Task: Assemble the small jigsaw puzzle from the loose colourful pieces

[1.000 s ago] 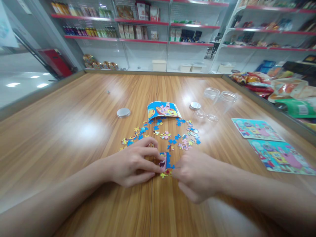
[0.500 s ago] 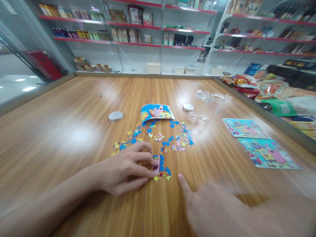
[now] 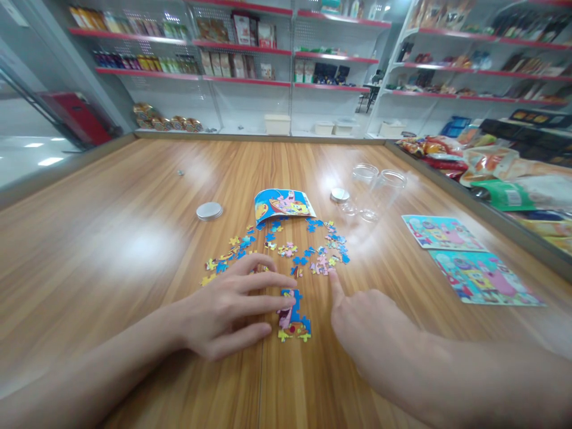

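Several joined jigsaw pieces form a small section [image 3: 295, 322] with pink, blue and yellow print, flat on the table before me. My left hand [image 3: 230, 307] is open, fingers spread, with a fingertip resting on this section's upper part. My right hand [image 3: 373, 325] has its index finger stretched out to a pink jigsaw piece [image 3: 329, 270] at the near edge of the loose pile; its other fingers are curled under and partly hidden. Loose pieces lie in a rough arc beyond both hands. Behind them a curved picture sheet [image 3: 286, 204] with a cartoon print rests on the table.
Two clear jars [image 3: 389, 189] stand beyond the pile on the right, near a silver lid [image 3: 339, 195]. Another silver lid [image 3: 210, 210] lies left. Two cartoon picture cards [image 3: 485, 277] lie at right. Packaged goods [image 3: 509, 193] line the right side; shelves [image 3: 245, 80] stand behind.
My right hand has moved forward from the bare wood to the loose pieces. The joined section has slid slightly toward me, and my left fingers have stretched further right across it.
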